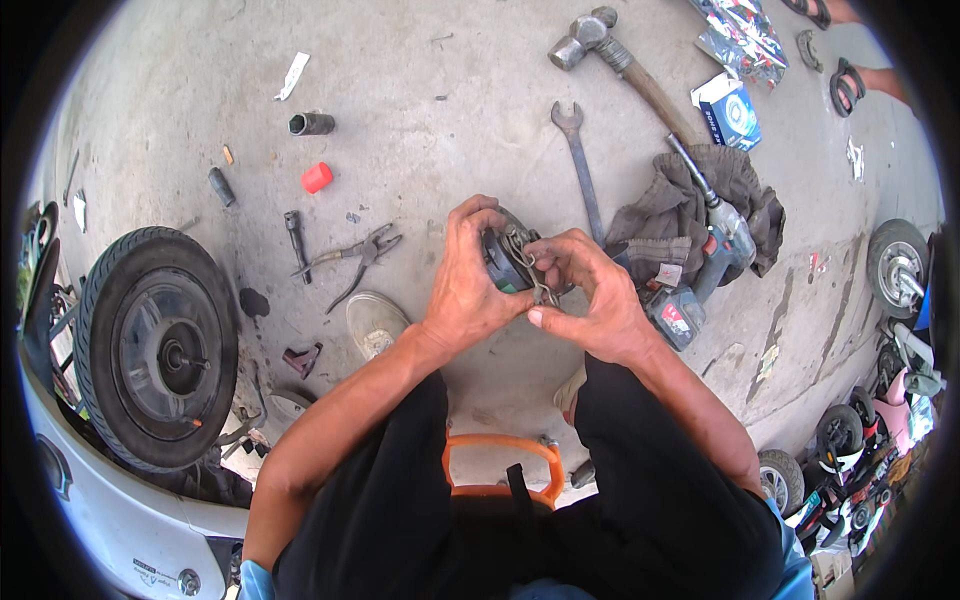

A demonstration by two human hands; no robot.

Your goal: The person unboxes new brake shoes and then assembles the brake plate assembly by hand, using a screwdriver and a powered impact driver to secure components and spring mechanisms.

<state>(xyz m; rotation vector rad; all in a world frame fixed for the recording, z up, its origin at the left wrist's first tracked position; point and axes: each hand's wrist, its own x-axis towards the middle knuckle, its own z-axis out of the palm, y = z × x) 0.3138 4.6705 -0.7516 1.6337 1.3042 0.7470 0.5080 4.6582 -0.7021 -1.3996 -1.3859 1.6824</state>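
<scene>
head view: round metal part (505, 262) gripped between left hand (467, 280) and right hand (590, 295).

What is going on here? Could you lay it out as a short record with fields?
Setting: concrete floor, person crouching
Left hand: grips a round dark metal part
Right hand: fingers on a spring at that part
Left of hands: pliers, scooter wheel
Right of hands: wrench, hammer, power drill on a rag
</scene>
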